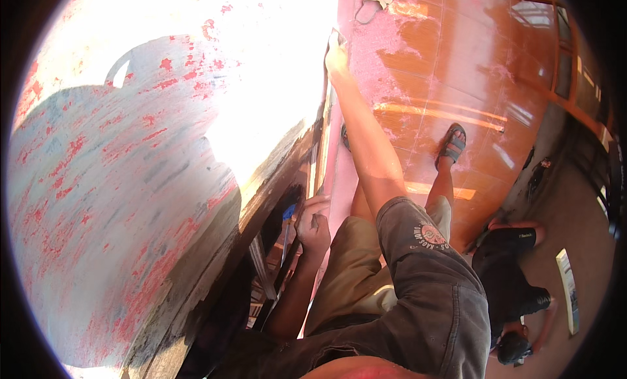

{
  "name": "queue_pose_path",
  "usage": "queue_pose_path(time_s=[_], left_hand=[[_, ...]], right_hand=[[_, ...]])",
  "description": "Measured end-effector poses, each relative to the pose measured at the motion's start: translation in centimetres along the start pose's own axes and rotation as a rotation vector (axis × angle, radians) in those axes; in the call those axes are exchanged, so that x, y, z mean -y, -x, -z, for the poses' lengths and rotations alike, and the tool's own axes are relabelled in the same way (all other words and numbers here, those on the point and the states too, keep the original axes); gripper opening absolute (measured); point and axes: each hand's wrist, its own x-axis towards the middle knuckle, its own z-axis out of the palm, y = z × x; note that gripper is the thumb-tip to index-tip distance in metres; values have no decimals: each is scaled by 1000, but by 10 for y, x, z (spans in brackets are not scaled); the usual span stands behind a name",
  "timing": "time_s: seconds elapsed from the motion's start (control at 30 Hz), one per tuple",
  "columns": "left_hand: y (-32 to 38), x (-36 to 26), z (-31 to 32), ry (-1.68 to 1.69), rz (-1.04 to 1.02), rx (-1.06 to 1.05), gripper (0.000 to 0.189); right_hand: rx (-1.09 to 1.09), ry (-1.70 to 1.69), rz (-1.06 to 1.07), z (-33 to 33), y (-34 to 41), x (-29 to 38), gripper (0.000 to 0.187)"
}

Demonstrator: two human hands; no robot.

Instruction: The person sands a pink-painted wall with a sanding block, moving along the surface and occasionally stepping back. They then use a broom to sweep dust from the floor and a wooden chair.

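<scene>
My right hand (pixel 338 58) reaches far forward along the sunlit edge of a wall (pixel 161 198) with worn white and red paint. Its fingers are closed round a small greyish object (pixel 341 38), too bright and small to name. Nearer my body, my left hand (pixel 313 225) is at a narrow opening in a wooden frame (pixel 274 198), its fingers partly bent beside a pale strip (pixel 312 171). Whether it grips the strip cannot be told. A blue object (pixel 289 212) is just beside the left hand, inside the opening. Glare hides much of the wall near the right hand.
An orange tiled floor (pixel 416 85) with pink patches lies at the right. My sandalled foot (pixel 453 144) stands on it. A loose sandal (pixel 374 6) lies farther ahead. At the lower right is another person (pixel 509 276) in dark clothes, near a pale rectangular panel (pixel 567 291).
</scene>
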Motion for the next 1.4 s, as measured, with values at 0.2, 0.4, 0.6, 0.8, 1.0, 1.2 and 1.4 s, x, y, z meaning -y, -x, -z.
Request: queue_pose_path(time_s=[0.2, 0.4, 0.6, 0.8, 1.0, 1.2, 1.4], left_hand=[[24, -1, 3, -39, 26, 40, 33], [3, -12, -2, 10, -4, 56, 30], [25, -7, -3, 21, 53, 11, 29], [-8, -24, 1, -67, -59, 89, 30], [27, -12, 8, -87, 12, -30, 32], [17, -14, 14, -16, -15, -13, 35], [44, 5, 13, 115, 79, -89, 36]], right_hand=[[37, 226, 520, -62, 118, 81, 58], [-50, 26, -46, 12, 2, -29, 66], [328, 89, 816, -71, 184, 115, 51], [-26, -72, 222, 22, 16, -31, 51], [332, 275, 677, -50, 233, 80, 52], [240, 72, -303, 13, 139, 9, 51], [277, 212, 308, -22, 237, 48, 59]])
